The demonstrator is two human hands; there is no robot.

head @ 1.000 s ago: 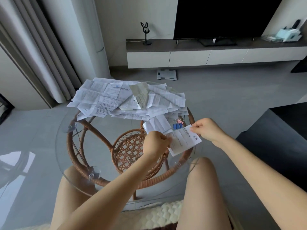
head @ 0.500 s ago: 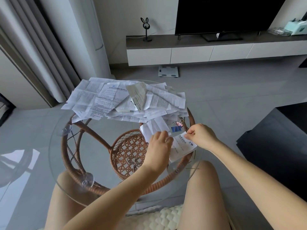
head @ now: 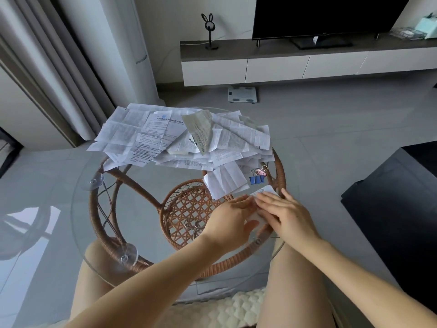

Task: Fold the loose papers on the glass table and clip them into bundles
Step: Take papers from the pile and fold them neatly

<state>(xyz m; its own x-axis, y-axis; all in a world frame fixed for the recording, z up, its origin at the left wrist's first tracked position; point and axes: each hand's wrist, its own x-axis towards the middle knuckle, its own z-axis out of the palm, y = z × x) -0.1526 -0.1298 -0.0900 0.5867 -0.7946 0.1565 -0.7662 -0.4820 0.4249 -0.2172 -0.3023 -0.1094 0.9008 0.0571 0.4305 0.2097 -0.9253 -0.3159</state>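
Curtains point(head: 47, 67) hang at the upper left of the frame. Below them a round glass table point(head: 80, 216) fills the centre, on a rattan frame point(head: 186, 209) seen through the top. A loose pile point(head: 165, 138) of printed papers covers the table's far half, the sheets overlapping and some hanging over the far left rim. Above the pile, on a low cabinet point(head: 272, 67), stands a rabbit-eared ornament point(head: 209, 31), and a scale point(head: 242, 94) lies on the floor before it.

Low in the centre the left hand point(head: 233, 216) lies flat, fingers straight and together, pressing down on a small sheet point(head: 256, 217) near the table's near right edge. Just above it lies a creased folded paper point(head: 227, 182), touching the pile's near edge. Right of that sit blue and pink clips point(head: 257, 177), bunched together. The right hand point(head: 283, 211) is spread flat over the same sheet, fingertips meeting those of the left; only the sheet's top corner and a strip between the hands show. A TV point(head: 326, 17) stands at the upper right, and a black block point(head: 397, 209) at the right.
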